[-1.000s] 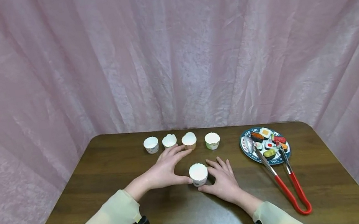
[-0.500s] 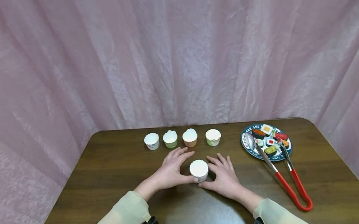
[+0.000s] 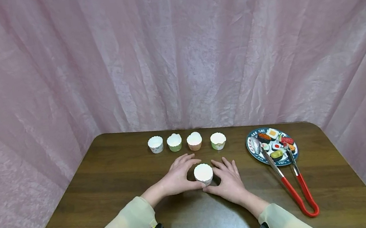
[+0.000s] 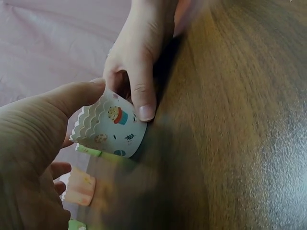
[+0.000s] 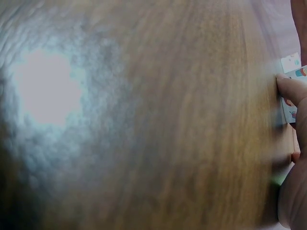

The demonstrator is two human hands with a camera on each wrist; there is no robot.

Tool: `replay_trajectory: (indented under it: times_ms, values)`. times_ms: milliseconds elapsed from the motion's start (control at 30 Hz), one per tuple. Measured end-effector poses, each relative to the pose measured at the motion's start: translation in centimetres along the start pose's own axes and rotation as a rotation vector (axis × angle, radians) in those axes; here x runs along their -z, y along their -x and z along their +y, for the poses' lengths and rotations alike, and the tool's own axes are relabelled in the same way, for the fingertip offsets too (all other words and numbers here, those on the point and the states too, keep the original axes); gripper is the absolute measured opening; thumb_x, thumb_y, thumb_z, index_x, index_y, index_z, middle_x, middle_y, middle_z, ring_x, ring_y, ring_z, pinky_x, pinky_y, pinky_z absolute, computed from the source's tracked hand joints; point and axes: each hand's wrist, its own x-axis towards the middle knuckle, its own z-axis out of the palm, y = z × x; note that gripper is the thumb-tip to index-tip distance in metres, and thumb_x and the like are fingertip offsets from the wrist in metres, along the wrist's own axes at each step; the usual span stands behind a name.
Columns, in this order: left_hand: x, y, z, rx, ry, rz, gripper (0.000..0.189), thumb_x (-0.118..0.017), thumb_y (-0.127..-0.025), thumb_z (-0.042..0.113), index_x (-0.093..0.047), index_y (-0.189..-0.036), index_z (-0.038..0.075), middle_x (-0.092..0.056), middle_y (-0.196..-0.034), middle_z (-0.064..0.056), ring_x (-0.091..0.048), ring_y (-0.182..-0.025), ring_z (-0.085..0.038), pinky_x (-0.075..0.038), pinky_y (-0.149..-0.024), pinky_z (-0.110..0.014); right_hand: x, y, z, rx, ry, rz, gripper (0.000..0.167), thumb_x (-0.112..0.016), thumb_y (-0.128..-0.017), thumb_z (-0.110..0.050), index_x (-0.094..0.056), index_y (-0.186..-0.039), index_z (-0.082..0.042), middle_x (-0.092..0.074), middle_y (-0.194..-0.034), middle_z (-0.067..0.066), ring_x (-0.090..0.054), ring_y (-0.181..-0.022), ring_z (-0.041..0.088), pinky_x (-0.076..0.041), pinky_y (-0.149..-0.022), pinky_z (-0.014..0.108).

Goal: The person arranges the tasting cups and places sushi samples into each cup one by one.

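Observation:
A stack of nested paper cupcake cups (image 3: 204, 174) stands upright on the table between both hands; in the left wrist view several scalloped rims and a printed cupcake pattern show on the cups (image 4: 117, 127). From the right side, my right hand (image 3: 229, 184) holds the stack low down, its thumb (image 4: 143, 98) against the wall near the base. My left hand (image 3: 178, 177) reaches around the rim from the left, thumb tip at the near side and fingers spread toward the far side. Whether these fingers touch the paper cannot be told. Only part of the right hand (image 5: 295, 120) shows in its wrist view.
Behind the hands is a row of single paper cups: bluish (image 3: 155, 145), green (image 3: 174, 142), orange (image 3: 194, 141) and light green (image 3: 218, 141). At right, red-handled tongs (image 3: 298, 195) lean on a blue-rimmed plate (image 3: 253, 154) of sushi pieces. A pink curtain (image 3: 173, 52) hangs behind the table.
My left hand has drawn back from the row of cups and come closer around the stack's rim. The right hand stays at the stack. The view has shifted slightly.

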Motion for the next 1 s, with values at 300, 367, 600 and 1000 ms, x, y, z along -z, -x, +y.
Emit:
replay_trajectory:
  times_ms: [300, 367, 600, 1000]
  values:
    - [-0.61, -0.27, 0.14, -0.004, -0.003, 0.026, 0.076, -0.081, -0.083, 0.053, -0.055, -0.145, 0.017, -0.036, -0.16, -0.016, -0.019, -0.151, -0.043, -0.017, -0.115, -0.069, -0.11, 0.07, 0.01, -0.003, 0.0, 0.004, 0.062, -0.079, -0.08, -0.063, -0.072, -0.126, -0.021, -0.051, -0.152, 0.011, -0.024, -0.149, 0.048, -0.003, -0.117, 0.069]
    - [-0.62, -0.3, 0.15, -0.002, -0.004, 0.031, 0.075, -0.081, -0.083, 0.053, -0.056, -0.145, 0.017, -0.036, -0.16, -0.016, -0.019, -0.151, -0.043, -0.017, -0.115, -0.068, -0.07, 0.04, -0.02, -0.002, -0.005, 0.005, 0.061, -0.079, -0.08, -0.062, -0.072, -0.125, -0.021, -0.051, -0.152, 0.011, -0.024, -0.149, 0.048, -0.003, -0.117, 0.07]
    - [-0.69, -0.42, -0.03, -0.008, -0.009, 0.035, 0.074, -0.08, -0.084, 0.052, -0.056, -0.144, 0.017, -0.037, -0.16, -0.017, -0.02, -0.151, -0.043, -0.017, -0.116, -0.068, 0.01, 0.03, -0.01, -0.007, -0.003, -0.005, 0.06, -0.082, -0.079, -0.059, -0.072, -0.124, -0.022, -0.05, -0.153, 0.012, -0.023, -0.149, 0.048, -0.002, -0.117, 0.069]
    - [-0.7, -0.28, 0.32, -0.002, 0.006, 0.024, 0.072, -0.08, -0.085, 0.05, -0.056, -0.145, 0.017, -0.036, -0.16, -0.016, -0.02, -0.151, -0.042, -0.017, -0.116, -0.068, 0.06, 0.07, 0.02, -0.002, -0.008, 0.002, 0.058, -0.081, -0.079, -0.059, -0.073, -0.123, -0.021, -0.049, -0.153, 0.012, -0.024, -0.149, 0.048, -0.003, -0.117, 0.069]
